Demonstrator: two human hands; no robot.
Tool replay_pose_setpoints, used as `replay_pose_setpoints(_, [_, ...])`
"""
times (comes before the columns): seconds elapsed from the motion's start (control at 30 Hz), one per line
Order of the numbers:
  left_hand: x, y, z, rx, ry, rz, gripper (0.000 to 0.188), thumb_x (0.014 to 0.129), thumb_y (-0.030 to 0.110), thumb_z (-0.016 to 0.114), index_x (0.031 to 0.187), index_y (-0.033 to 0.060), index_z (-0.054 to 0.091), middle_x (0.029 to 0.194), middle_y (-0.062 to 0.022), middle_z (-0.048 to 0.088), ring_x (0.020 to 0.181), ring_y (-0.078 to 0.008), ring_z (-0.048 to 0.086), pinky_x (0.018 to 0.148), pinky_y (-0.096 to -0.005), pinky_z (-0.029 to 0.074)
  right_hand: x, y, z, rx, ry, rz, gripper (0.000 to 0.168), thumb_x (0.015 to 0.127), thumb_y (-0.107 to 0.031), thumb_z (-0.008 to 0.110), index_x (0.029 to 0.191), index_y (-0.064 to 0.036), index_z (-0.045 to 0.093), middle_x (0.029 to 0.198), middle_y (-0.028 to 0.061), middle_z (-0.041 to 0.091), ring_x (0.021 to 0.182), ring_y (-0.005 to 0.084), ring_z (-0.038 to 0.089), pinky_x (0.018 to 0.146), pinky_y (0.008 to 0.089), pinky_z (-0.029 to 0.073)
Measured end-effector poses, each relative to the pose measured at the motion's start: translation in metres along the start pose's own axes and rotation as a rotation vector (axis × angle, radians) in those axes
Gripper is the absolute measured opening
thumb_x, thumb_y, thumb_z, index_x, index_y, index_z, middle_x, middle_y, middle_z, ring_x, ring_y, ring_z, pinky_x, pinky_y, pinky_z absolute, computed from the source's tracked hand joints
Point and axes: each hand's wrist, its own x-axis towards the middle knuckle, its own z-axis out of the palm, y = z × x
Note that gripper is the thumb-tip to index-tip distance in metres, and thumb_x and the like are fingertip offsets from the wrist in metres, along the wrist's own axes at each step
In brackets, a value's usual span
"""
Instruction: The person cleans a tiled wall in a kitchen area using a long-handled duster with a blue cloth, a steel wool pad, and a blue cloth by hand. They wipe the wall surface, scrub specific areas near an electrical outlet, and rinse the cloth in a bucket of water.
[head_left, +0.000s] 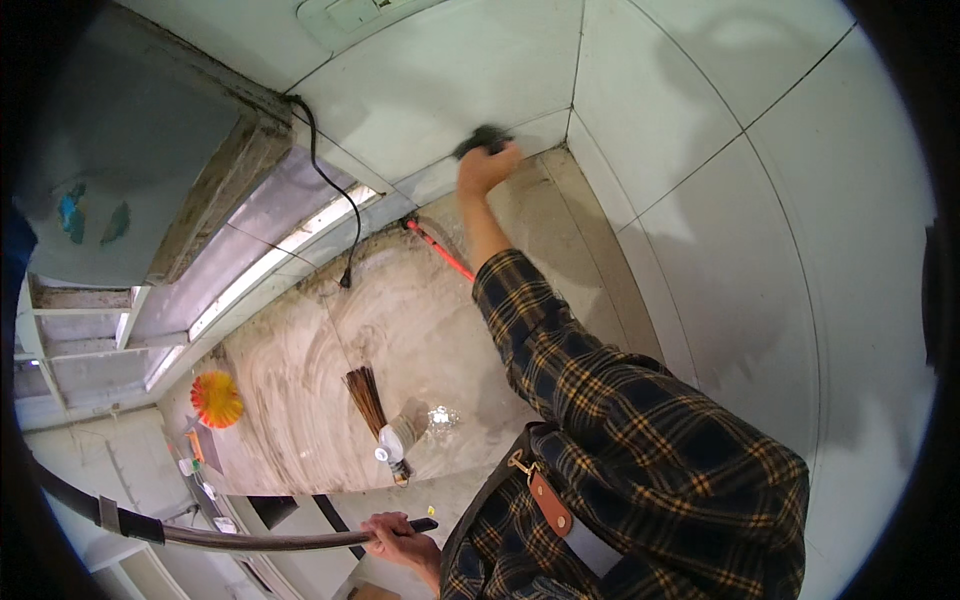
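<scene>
My right hand (489, 166) is pressed to the white wall tiles (450, 90) low down near the corner. It holds a dark scrubbing pad (484, 140), blurred by motion. Below at the left, my left hand (397, 541) grips a metal pole (262, 540) with a black end cap and a black sleeve. Beneath my right forearm, a red stick (441, 251) lies on the stained tan countertop (285, 375), its far end at the wall. Part of that stick is hidden by my sleeve.
A white plastic bottle (396, 436) lies across a bamboo whisk brush (366, 397). Further left is a round orange-yellow brush (217, 399). A black power cable (337, 187) hangs down to the counter. A grey metal hood (142, 150) juts out at upper left, above a window ledge (255, 277).
</scene>
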Motion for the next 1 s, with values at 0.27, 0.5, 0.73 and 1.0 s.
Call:
replay_pose_setpoints(0.27, [0.005, 0.011, 0.006, -0.038, 0.12, -0.008, 0.044, 0.1, 0.029, 0.048, 0.062, 0.0132, 0.034, 0.05, 0.0021, 0.028, 0.045, -0.0088, 0.026, 0.051, -0.0272, 0.03, -0.085, 0.024, -0.021, -0.087, -0.464, 0.331, 0.035, 0.07, 0.0, 0.067, 0.102, 0.007, 0.055, 0.102, 0.0232, 0.059, 0.098, 0.0373, 0.057, 0.088, 0.0449, 0.045])
replay_pose_setpoints(0.5, [0.002, -0.008, -0.008, -0.04, 0.178, -0.012, 0.045, 0.101, 0.028, 0.046, 0.06, 0.0129, 0.035, 0.049, 0.0025, 0.027, 0.044, -0.0086, 0.026, 0.053, -0.0262, 0.033, 0.037, 0.095, -0.015, -0.198, -0.111, 0.772, 0.029, 0.08, -0.003, 0.059, 0.104, 0.012, 0.055, 0.101, 0.0221, 0.064, 0.094, 0.0318, 0.063, 0.082, 0.0405, 0.05])
replay_pose_setpoints(0.73, [0.017, -0.002, 0.015, 0.014, 0.178, -0.017, 0.045, 0.1, 0.031, 0.049, 0.062, 0.0117, 0.033, 0.053, 0.0016, 0.028, 0.046, -0.0088, 0.025, 0.047, -0.0258, 0.024, -0.098, 0.066, 0.022, 0.062, -0.297, 0.918, 0.026, 0.076, 0.003, 0.055, 0.101, 0.002, 0.05, 0.093, 0.0166, 0.054, 0.078, 0.0276, 0.054, 0.065, 0.0402, 0.044])
replay_pose_setpoints(1.0, [0.013, 0.009, -0.011, 0.449, -0.149, 0.35, 0.034, 0.096, 0.014, 0.031, 0.064, 0.0062, 0.036, 0.055, -0.008, 0.036, 0.049, -0.0216, 0.033, 0.047, -0.0343, 0.028, 0.034, -0.006, -0.027, 0.049, -0.261, 0.385, 0.015, 0.076, 0.004, 0.06, 0.091, 0.004, 0.058, 0.087, 0.0108, 0.062, 0.079, 0.0219, 0.058, 0.073, 0.0346, 0.048])
